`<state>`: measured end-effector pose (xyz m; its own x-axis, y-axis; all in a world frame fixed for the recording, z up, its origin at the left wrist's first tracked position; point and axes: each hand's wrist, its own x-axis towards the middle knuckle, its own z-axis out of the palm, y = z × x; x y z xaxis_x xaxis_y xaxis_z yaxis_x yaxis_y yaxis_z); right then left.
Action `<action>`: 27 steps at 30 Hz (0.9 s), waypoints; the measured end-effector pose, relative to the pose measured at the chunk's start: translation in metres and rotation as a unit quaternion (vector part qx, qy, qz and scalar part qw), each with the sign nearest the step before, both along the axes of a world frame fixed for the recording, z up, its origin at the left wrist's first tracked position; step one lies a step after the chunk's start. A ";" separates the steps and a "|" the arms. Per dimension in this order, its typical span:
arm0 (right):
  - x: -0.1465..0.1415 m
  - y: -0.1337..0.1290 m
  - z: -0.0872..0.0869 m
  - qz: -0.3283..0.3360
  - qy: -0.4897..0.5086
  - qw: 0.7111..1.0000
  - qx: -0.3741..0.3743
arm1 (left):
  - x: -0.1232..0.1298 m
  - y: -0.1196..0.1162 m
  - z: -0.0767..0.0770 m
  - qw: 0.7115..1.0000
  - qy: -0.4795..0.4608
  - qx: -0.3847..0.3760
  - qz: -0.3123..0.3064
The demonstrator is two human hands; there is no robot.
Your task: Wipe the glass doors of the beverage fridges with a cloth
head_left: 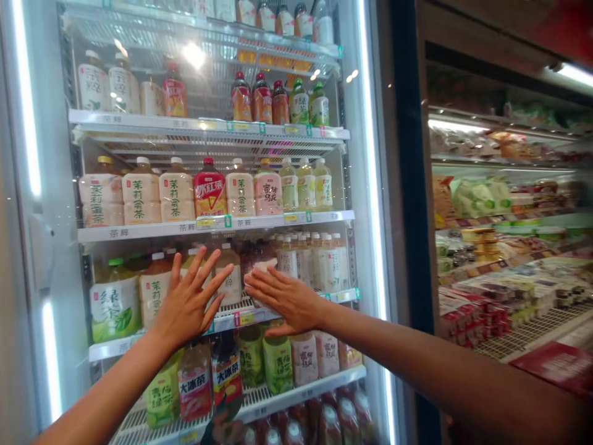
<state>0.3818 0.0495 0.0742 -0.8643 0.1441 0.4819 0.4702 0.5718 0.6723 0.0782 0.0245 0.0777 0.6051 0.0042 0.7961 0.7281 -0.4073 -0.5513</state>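
Observation:
My left hand (188, 303) is raised flat with its fingers spread, and my right hand (282, 300) is held flat a little to its right, fingertips pointing toward it. Both palms face the glass door (208, 74) of a drinks cooler, and neither hand holds anything. They are level with the third shelf, in front of plastic tea bottles (229, 269). I cannot tell whether they touch the glass. Rows of bottled drinks (176, 198) stand on the shelf above.
White wire shelves (208, 228) with price strips fill the cooler, and more bottles stand below my hands. A dark door frame (407, 167) bounds it on the right. Beyond that is an open display case (509, 290) of packaged foods.

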 end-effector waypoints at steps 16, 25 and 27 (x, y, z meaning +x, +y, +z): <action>0.102 0.009 0.027 -0.154 0.283 0.945 0.050 | 0.079 0.010 0.028 0.997 0.053 0.040 -0.033; 0.077 -0.011 -0.021 -0.086 0.091 0.992 -0.005 | 0.079 0.017 0.036 0.997 0.052 0.047 -0.023; 0.078 -0.007 0.006 -0.102 0.128 0.986 0.008 | 0.072 0.018 0.042 0.997 0.057 0.050 -0.014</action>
